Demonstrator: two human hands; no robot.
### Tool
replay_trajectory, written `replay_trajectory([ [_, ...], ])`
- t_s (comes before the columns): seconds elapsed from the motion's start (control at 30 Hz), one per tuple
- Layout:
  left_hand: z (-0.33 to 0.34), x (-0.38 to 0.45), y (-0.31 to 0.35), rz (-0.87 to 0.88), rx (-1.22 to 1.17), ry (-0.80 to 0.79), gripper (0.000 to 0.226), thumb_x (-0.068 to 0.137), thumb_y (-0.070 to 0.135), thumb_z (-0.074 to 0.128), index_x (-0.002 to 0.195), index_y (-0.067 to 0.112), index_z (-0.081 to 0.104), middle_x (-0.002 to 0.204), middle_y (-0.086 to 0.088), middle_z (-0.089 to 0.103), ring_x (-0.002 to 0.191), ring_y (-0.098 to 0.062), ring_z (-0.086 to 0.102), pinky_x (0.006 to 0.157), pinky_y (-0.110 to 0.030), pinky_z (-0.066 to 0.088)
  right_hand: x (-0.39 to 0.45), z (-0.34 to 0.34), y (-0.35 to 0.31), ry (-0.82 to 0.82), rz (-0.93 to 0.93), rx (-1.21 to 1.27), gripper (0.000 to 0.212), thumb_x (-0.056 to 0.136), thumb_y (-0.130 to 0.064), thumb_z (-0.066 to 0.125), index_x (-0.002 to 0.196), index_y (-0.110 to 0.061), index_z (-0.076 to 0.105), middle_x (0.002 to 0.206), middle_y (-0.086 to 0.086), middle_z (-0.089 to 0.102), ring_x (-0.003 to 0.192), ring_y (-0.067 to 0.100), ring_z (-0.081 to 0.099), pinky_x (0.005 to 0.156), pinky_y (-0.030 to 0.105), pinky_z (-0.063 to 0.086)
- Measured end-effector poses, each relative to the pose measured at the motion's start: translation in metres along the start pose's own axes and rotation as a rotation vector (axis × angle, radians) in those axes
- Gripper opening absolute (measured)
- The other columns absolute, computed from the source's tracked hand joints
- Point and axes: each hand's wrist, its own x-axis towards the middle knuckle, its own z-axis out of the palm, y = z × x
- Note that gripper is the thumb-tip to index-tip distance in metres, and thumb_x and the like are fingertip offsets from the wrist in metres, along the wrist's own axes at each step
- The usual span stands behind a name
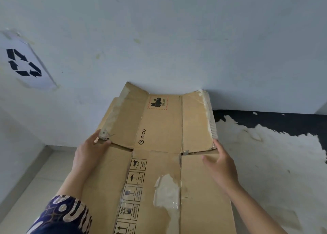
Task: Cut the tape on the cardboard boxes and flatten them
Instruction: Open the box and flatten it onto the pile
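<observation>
From the head camera, your flattened cardboard box lies spread in front of you, running from 6 o'clock up to the centre of the view, its far flaps propped against the pale wall at 12 o'clock; it carries a PICO logo, a column of handling symbols and a torn patch of tape near the middle seam; more tape residue runs along the far left flap edge. Your left hand, at 9 o'clock of the box, grips the near corner of the left flap, thumb on top and the other fingers hidden under the board; a patterned sleeve shows at 7 o'clock. Your right hand, at 3 o'clock of the box, has its fingers straight and close together, fingertips touching the near corner of the right flap; whether the thumb presses the board you cannot tell. A recycling sign hangs on the wall at 10 o'clock; the floor at 3 o'clock is dark with peeling white patches.
</observation>
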Motion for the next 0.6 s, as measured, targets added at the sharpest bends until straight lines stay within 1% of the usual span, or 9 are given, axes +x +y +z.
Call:
replay_trajectory([
  [0.1,0.003,0.015,-0.027,-0.059,0.056,-0.025,0.059,0.086,0.044,0.06,0.14,0.029,0.041,0.126,-0.015,0.058,0.114,-0.035,0.053,0.087,-0.041,0.043,-0.002,0.023,-0.006,-0.014,0.031,-0.03,0.068,0.085,-0.03,0.06,0.144,-0.032,0.025,0.144,-0.002,0.041,0.119,0.022,0.051,0.087,0.037,0.049],
  [0.17,0.006,0.023,-0.038,-0.083,0.096,-0.036,0.057,0.087,0.046,0.057,0.139,0.027,0.043,0.127,-0.015,0.057,0.114,-0.035,0.052,0.085,-0.04,0.043,-0.002,0.034,-0.005,-0.005,0.068,-0.05,0.076,0.085,-0.032,0.061,0.146,-0.031,0.017,0.14,0.001,0.045,0.104,0.025,0.058,0.073,0.033,0.05],
  [0.2,0.008,0.027,-0.042,-0.086,0.107,-0.037,0.056,0.088,0.046,0.056,0.138,0.025,0.044,0.125,-0.015,0.058,0.113,-0.035,0.053,0.085,-0.04,0.043,-0.002,0.039,-0.005,-0.008,0.095,-0.049,0.08,0.085,-0.032,0.062,0.148,-0.029,0.011,0.141,0.004,0.044,0.104,0.026,0.058,0.07,0.031,0.048],
  [0.23,0.01,0.031,-0.046,-0.091,0.114,-0.036,0.055,0.088,0.046,0.056,0.137,0.022,0.045,0.124,-0.016,0.058,0.112,-0.035,0.053,0.085,-0.04,0.043,-0.001,0.043,-0.005,-0.021,0.123,-0.033,0.083,0.085,-0.032,0.062,0.148,-0.025,0.009,0.145,0.005,0.039,0.112,0.027,0.054,0.073,0.03,0.046],
  [0.3,0.016,0.036,-0.051,-0.102,0.162,-0.029,0.05,0.09,0.044,0.053,0.132,0.017,0.047,0.123,-0.017,0.058,0.114,-0.035,0.05,0.089,-0.04,0.037,0.002,0.049,-0.003,-0.055,0.165,0.023,0.081,0.086,-0.03,0.063,0.148,-0.02,0.013,0.15,0.005,0.03,0.13,0.026,0.039,0.095,0.035,0.042],
  [0.33,0.019,0.039,-0.055,-0.103,0.201,-0.025,0.049,0.091,0.044,0.052,0.131,0.016,0.047,0.125,-0.017,0.056,0.118,-0.034,0.045,0.092,-0.041,0.033,0.003,0.052,-0.002,-0.072,0.179,0.042,0.079,0.086,-0.03,0.063,0.148,-0.018,0.016,0.151,0.005,0.028,0.134,0.025,0.034,0.103,0.037,0.037],
  [0.43,0.029,0.044,-0.067,-0.149,0.25,-0.047,0.051,0.092,0.045,0.05,0.132,0.013,0.046,0.136,-0.016,0.04,0.126,-0.035,0.031,0.102,-0.046,0.025,0.007,0.057,0.001,-0.123,0.202,0.068,0.077,0.087,-0.031,0.062,0.147,-0.015,0.018,0.152,0.004,0.022,0.137,0.023,0.028,0.108,0.037,0.029],
  [0.5,0.033,0.047,-0.074,-0.168,0.189,-0.079,0.052,0.093,0.041,0.05,0.133,0.009,0.043,0.142,-0.017,0.032,0.126,-0.038,0.035,0.102,-0.048,0.029,0.008,0.059,0.001,-0.165,0.204,0.053,0.079,0.087,-0.034,0.061,0.148,-0.017,0.013,0.154,0.004,0.02,0.139,0.023,0.024,0.11,0.038,0.027],
  [0.6,0.036,0.049,-0.08,-0.145,0.091,-0.045,0.048,0.095,0.033,0.049,0.134,0.006,0.039,0.13,-0.023,0.05,0.114,-0.041,0.05,0.088,-0.044,0.039,0.005,0.066,-0.002,-0.223,0.148,-0.005,0.089,0.087,-0.041,0.058,0.148,-0.026,-0.004,0.156,-0.001,0.011,0.142,0.021,0.02,0.112,0.039,0.025],
])
